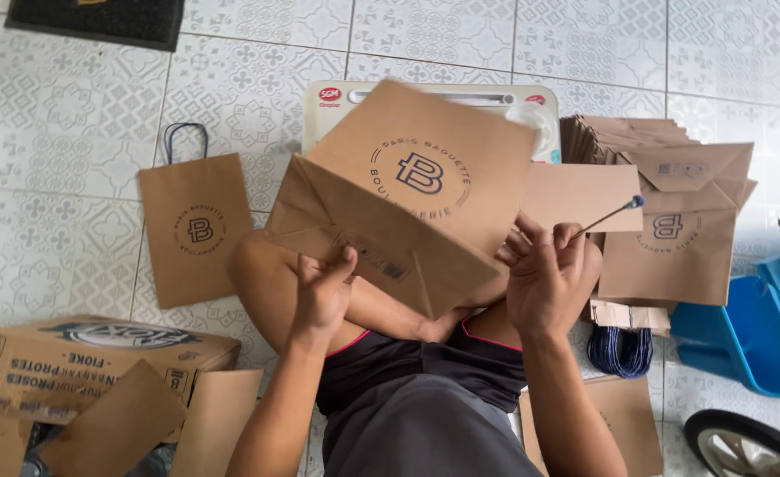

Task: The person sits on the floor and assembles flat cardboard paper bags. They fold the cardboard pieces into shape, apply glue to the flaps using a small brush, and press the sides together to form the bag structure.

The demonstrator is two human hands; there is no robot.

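Observation:
I hold a brown paper bag (416,190) with a dark round logo above my lap, its folded bottom turned toward me. My left hand (324,291) grips the bag's lower left edge, thumb up on the paper. My right hand (545,274) is at the bag's right edge and pinches a thin stick (606,215) with a blue tip that points up and right. I sit cross-legged on the tiled floor.
A finished bag with a blue handle (196,225) lies flat to the left. A stack of flat brown bags (673,212) sits to the right, with a coil of blue cord (620,349) below it. A cardboard box (81,362) is lower left, a blue plastic bin (752,340) lower right.

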